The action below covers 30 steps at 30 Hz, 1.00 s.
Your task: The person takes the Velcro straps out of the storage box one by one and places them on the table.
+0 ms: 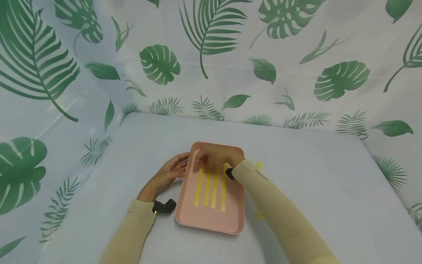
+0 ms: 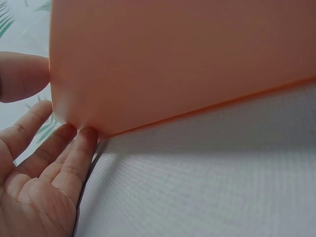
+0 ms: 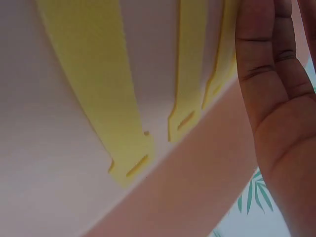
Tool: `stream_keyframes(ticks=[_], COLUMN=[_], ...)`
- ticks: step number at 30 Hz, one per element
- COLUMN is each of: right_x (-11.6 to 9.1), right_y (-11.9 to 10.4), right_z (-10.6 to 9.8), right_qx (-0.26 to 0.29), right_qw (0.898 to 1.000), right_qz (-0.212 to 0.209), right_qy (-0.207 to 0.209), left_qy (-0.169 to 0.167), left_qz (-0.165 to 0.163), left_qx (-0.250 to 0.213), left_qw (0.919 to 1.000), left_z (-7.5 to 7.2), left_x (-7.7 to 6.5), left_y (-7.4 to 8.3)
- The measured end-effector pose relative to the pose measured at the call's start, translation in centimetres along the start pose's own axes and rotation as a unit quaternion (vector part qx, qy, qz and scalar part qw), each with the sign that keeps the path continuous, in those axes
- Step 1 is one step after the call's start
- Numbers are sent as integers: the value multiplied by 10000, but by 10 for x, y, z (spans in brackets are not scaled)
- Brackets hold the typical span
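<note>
A pink tray [image 1: 211, 222] lies on the white table. Several flat yellow strips [image 1: 207, 190] lie side by side along its floor; the right wrist view shows a notched end with a short slit on a strip [image 3: 98, 84]. My left hand [image 1: 167, 174] rests at the tray's left edge, its fingers fairly straight, and touches the tray's outer wall [image 2: 182, 59] in the left wrist view. Over the far left part of the tray, my right hand [image 1: 212, 156] bends its fingers down by the strips' far ends. Its fingertips are hidden, so any hold is unclear.
Another yellow strip [image 1: 260, 214] shows on the table [image 1: 316, 176] right of the tray, partly covered by the right forearm. A leaf-printed cloth [image 1: 227, 91] hangs behind and at the sides. Each wrist wears a black camera mount [image 1: 165, 206].
</note>
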State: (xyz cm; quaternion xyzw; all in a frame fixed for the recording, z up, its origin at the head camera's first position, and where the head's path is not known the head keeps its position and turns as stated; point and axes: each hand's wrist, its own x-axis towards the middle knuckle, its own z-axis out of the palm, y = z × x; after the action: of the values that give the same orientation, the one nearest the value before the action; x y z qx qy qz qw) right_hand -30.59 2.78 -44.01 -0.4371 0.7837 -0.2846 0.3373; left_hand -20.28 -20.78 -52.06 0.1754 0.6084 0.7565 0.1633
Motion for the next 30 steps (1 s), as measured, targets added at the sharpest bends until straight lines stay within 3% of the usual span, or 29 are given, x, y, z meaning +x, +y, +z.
stream_keyframes(ticks=[5, 12, 30], right_x=[6, 11, 12], right_y=[4, 4, -2], right_z=[1, 3, 8], right_qx=[-317, -712, -541], right_qw=[9992, 9974, 9984], right_qz=[-223, -93, 70], right_qy=[68, 34, 131], left_qy=[19, -2, -51], left_qz=[-14, -22, -14], left_qx=[-27, -64, -204], left_qw=[10000, 10000, 9998], left_z=[0, -2, -1], left_x=[1, 2, 2], left_y=[0, -2, 2])
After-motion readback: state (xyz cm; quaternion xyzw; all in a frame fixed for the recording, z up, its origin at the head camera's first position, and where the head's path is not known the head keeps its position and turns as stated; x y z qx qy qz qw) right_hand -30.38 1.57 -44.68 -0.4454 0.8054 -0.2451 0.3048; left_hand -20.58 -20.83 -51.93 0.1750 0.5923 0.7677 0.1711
